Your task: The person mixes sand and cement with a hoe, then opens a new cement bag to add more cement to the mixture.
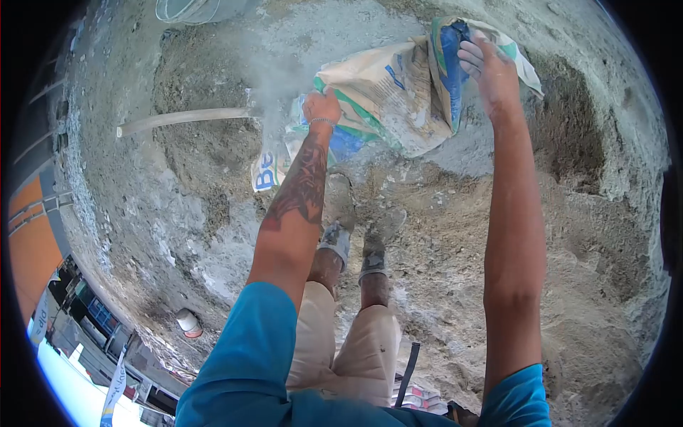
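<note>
At twelve o'clock on the ground (462,235), a paper bag (391,89) stretches roughly eight to two, the left hand's (321,107) grip clenched on its nine-o'clock edge, the right hand (489,65) grasping its two-o'clock end.

I held a paper sack (388,92), beige with green and blue markings, at the upper centre-right of the frame. It was creased, partly folded, and slanted upward toward the right.

Prob. an outdoor constr. site, w/ paper sack (388,89), grey powder (472,151) & rough sandy ground (455,242).
</note>
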Demonstrator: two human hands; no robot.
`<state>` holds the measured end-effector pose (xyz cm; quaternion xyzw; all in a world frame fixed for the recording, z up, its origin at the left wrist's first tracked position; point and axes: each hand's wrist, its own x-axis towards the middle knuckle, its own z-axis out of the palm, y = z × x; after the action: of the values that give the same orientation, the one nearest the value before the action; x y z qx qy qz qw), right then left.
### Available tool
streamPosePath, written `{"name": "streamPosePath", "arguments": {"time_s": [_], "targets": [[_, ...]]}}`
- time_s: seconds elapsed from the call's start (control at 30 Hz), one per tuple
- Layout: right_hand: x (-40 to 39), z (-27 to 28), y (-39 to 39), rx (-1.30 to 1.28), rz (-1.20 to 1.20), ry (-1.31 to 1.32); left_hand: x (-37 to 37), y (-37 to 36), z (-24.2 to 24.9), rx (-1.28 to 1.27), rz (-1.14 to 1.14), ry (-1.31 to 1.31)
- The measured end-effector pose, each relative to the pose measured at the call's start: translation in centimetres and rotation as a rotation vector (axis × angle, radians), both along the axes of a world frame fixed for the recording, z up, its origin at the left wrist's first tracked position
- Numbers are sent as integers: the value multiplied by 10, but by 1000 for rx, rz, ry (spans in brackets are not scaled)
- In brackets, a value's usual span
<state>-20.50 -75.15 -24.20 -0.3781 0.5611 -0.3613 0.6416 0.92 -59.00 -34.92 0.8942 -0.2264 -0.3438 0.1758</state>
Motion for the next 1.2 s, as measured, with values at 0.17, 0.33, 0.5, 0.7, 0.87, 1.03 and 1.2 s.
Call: {"name": "streamPosePath", "arguments": {"time_s": [0.17,0.33,0.5,0.7,0.87,1.03,1.2], "targets": [[-53,-94,130,107,35,725,1,26,-9,-220,119,111],[-89,-206,138,-75,116,898,-59,70,-21,50,-50,113],[-89,-206,124,-193,276,1000,-90,55,-67,-16,-211,115],[-94,-143,165,-339,139,905,-97,82,-65,-52,-97,-21],[-93,-58,173,-183,113,885,-72,77,-15,-253,87,167],[-82,-15,157,-233,-1,859,-43,59,48,-136,383,462],[-95,-109,190,-186,155,1016,-43,108,-53,245,54,211]]}}
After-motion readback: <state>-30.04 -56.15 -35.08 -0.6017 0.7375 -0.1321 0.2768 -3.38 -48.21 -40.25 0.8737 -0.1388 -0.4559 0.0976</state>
